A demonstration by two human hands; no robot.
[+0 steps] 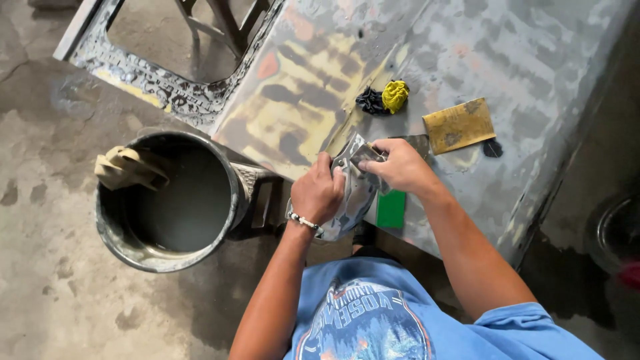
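Gripping a grey, paint-smeared palette board (353,193) with the left hand (319,193), fingers curled tight over its near edge, thumb pressing on top. Pinching a small putty scraper blade (369,155) with the right hand (399,167), fingertips clenched on it right at the board's upper end, just beyond the left thumb. Holding both hands close together, nearly touching, above the near edge of a sanded, filler-patched car body panel (467,67).

Lying just below the right-hand fingers, against the panel's edge: a green block (391,209), partly hidden by the board. Resting just beyond the right knuckles, on the panel: a tan sheet of sandpaper (459,125), with a dark smear (493,149) beside it. Sitting farther out past the fingertips: a black and yellow crumpled rag (383,98).

Standing well off to the left of the left-hand fingers, on the concrete floor (40,267): a dirty round bucket (167,200) holding grey water, with folded pale sandpaper strips (127,167) draped over its far-left rim.
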